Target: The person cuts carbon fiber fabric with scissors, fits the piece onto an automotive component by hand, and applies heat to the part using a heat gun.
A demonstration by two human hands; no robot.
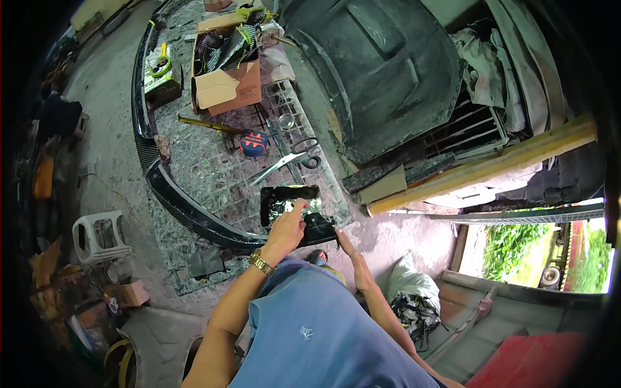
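While the left fingers [300, 206] half-curl over 1 black-rimmed panel [283, 198], the right fingers [342, 238] meet 1 black part [319, 226], 2 grips unclear.

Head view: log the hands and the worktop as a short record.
left hand: over a black-edged shiny panel; gold-coloured wristwatch on wrist
right hand: at the right end of a black piece; grip unclear
scissors: beyond the panel
tape measure: blue and orange, blade out
cardboard box: flaps open, striped material inside
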